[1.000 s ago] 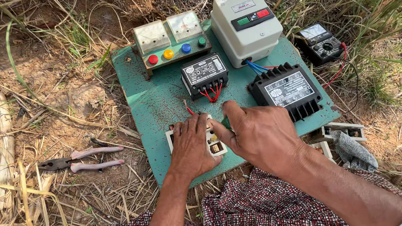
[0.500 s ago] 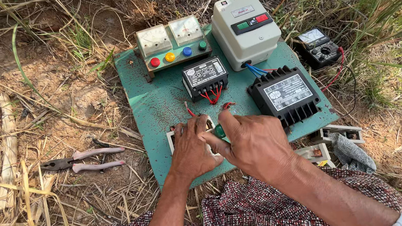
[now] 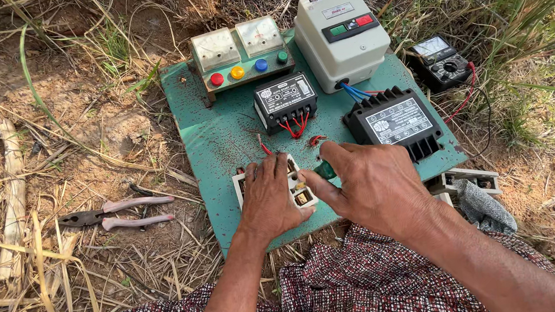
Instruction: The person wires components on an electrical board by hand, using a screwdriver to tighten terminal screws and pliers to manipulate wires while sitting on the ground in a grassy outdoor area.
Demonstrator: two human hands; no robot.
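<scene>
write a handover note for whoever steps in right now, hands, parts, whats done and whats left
Left hand: lies flat on the small white terminal block at the near edge of the green metal board, pinning it down.
Right hand: closed around a green-handled tool, its tip at the block.
Parts: red wires hang from the small black module; the black finned unit and the white starter box are already mounted on the board. Pink-handled pliers lie on the ground to the left.
Done: main units are mounted.
Left: whether the block is fastened or wired cannot be told; the hands cover it.
</scene>
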